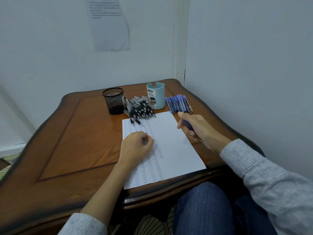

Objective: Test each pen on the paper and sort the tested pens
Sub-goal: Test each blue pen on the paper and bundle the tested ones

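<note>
White walls meet in a corner behind a dark wooden table (81, 133), with a printed notice (108, 22) stuck up on the left wall. A sheet of paper (172, 146) lies near the front edge, square to the person, so both hands reach it easily; its left half is filled with columns of small scribbles, while the right half is bare, probably space for further tests. The left hand (137, 145) rests on the written part, fingers curled into a loose fist with nothing visible inside it, likely there to keep the sheet from sliding. The right hand (198, 128) hovers over the paper's right edge with its fingers wrapped round a blue pen (188, 124), which is mostly hidden by the grip; its tip cannot be made out. Just behind the sheet, a heap of black pens (140, 109) lies between a black mesh cup (113, 100) and a pale blue organiser cup (156, 97), two of them spilling onto the paper. A row of blue pens (178, 102) lies right of the organiser, near the right hand, so the colours seem grouped beside separate cups.
</note>
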Demonstrator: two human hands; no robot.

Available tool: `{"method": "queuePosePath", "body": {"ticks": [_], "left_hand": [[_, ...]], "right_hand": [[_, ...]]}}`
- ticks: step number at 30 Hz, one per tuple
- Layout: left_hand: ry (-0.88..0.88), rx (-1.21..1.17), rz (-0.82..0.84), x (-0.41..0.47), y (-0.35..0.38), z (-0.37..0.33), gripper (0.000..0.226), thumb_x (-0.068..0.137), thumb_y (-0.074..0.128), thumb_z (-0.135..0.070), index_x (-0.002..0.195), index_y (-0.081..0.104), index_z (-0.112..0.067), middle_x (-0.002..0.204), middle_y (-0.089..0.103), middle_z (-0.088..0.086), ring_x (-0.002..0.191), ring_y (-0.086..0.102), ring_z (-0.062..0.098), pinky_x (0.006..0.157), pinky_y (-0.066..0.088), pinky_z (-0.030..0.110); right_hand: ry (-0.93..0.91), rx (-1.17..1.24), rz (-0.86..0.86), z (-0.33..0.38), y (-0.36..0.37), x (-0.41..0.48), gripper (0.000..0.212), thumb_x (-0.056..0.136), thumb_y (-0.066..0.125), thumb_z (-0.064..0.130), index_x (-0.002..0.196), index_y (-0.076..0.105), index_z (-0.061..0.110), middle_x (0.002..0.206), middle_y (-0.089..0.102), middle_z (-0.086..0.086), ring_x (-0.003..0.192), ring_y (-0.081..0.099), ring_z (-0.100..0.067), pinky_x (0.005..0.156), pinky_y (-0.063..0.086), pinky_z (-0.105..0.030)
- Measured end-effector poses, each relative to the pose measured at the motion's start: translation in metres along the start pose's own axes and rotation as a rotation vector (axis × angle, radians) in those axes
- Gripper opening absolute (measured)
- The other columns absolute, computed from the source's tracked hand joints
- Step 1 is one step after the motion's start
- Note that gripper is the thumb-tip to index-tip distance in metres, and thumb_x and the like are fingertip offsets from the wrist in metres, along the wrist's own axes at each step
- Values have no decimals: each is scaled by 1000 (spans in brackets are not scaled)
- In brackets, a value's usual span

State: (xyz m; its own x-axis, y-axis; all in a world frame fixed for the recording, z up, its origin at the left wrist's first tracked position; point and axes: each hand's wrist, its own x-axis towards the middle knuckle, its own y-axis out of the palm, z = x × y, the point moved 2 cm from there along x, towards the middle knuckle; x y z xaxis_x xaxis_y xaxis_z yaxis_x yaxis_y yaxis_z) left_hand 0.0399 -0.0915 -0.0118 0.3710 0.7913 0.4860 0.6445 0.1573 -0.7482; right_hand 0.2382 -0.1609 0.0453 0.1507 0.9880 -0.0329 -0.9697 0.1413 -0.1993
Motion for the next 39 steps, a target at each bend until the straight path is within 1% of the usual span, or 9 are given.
{"method": "queuePosePath", "body": {"ticks": [11, 14, 17, 20, 24, 29, 32, 35, 39], "left_hand": [[9, -40, 186, -9, -10, 3, 30, 92, 56, -26, 64, 46, -28, 74, 64, -12, 72, 58, 3, 60, 42, 27], [-6, -128, 284, -15, -11, 5, 11, 93, 57, -25, 88, 63, -16, 100, 65, -13, 97, 56, -1, 87, 47, 28], [-21, -170, 365, -20, -10, 8, 30, 94, 57, -28, 119, 59, -12, 134, 55, -6, 127, 46, 6, 104, 35, 23], [-25, -180, 396, -27, -9, 7, 49, 96, 53, -34, 139, 46, -13, 147, 41, -8, 140, 30, 7, 114, 28, 28], [-28, -177, 361, -30, -10, 4, 49, 96, 53, -35, 141, 45, -17, 152, 35, -7, 141, 27, 5, 116, 25, 30], [-3, -146, 256, -32, -12, 5, 35, 93, 57, -32, 126, 59, -19, 140, 51, -6, 131, 43, 7, 107, 35, 26], [-8, -159, 217, -33, -14, 7, 31, 91, 59, -31, 120, 63, -21, 136, 55, -5, 125, 47, 5, 101, 38, 24], [-1, -154, 207, -33, -14, 6, 31, 91, 61, -31, 120, 63, -20, 135, 56, -5, 123, 48, 5, 98, 36, 20], [-9, -145, 204, -34, -15, 5, 37, 89, 63, -38, 120, 63, -19, 134, 56, -6, 121, 49, 6, 95, 34, 18]], "right_hand": [[232, 729, -21, -6, 13, -5, 29, 94, 42, 28, 91, 64, 8, 47, 30, 3, 36, 20, -5, 41, 13, -17], [228, 737, -34, -8, 16, -9, 25, 93, 54, 27, 96, 67, 6, 50, 35, 4, 37, 21, -4, 38, 15, -15], [233, 724, -28, -12, 17, -9, 27, 95, 51, 16, 113, 64, 0, 55, 52, 1, 37, 25, -5, 37, 18, -12], [319, 873, 32, -17, 19, -8, 43, 100, 36, 23, 105, 66, -7, 81, 71, -18, 49, 51, -9, 44, 40, -13], [360, 673, 33, -28, 25, -5, 72, 101, 24, 46, 85, 77, 1, 78, 66, -16, 56, 47, -14, 48, 37, -19], [257, 584, -18, -29, 38, -7, 25, 86, 68, 28, 76, 63, 6, 59, 54, -4, 41, 43, -6, 36, 34, -14], [166, 370, -119, -33, 45, -8, 35, 87, 65, 39, 69, 49, 14, 51, 49, 0, 35, 37, -7, 32, 26, -16], [75, 367, -116, -30, 55, -11, 40, 95, 53, 42, 77, 57, 6, 53, 57, -8, 38, 47, -13, 35, 38, -19], [-45, 274, -108, -33, 65, -15, 36, 82, 72, 33, 68, 53, 5, 53, 58, -12, 36, 47, -16, 34, 37, -21]]}}
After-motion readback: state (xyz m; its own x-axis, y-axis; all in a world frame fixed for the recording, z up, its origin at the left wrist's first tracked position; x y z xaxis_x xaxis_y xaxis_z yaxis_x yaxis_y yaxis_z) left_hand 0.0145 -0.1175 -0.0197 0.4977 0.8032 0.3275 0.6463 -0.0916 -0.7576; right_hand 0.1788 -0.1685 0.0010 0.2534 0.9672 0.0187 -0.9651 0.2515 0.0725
